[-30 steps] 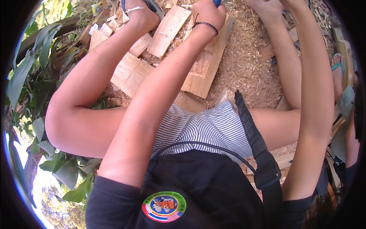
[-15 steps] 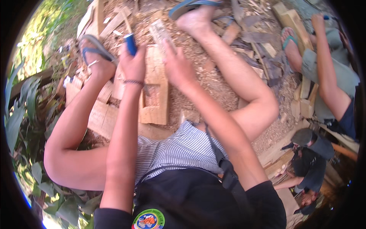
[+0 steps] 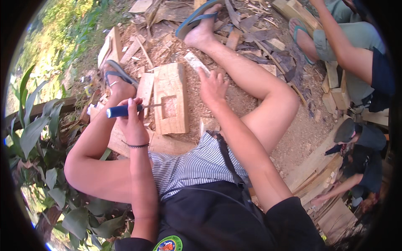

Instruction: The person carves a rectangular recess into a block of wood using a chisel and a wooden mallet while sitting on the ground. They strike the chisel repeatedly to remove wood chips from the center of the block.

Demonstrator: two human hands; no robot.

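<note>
My left hand [image 3: 135, 125] is closed on a blue-handled chisel [image 3: 117, 111], held nearly level with the handle pointing left. Its thin metal shaft reaches right to the edge of a rectangular recess cut into a pale wooden block [image 3: 168, 79]. The block lies on the ground between my legs, with chips in the recess. To the right of the block, my right hand [image 3: 214, 88] is closed on a flat, pale strip of wood [image 3: 195, 62], which points away up and left. Its grip end is hidden by the fingers.
Wood offcuts [image 3: 144, 90] and shavings cover the ground. Dark bark pieces [image 3: 251, 25] lie farther off. My sandalled feet flank the block. At right sits another person, whose bare arm [image 3: 341, 46] shows; more people are lower right. Leafy plants [image 3: 33, 134] border the left.
The chisel has swung from handle up to nearly level, its shaft now over the block's recess. My right hand with the wood strip has moved right, away from the block.
</note>
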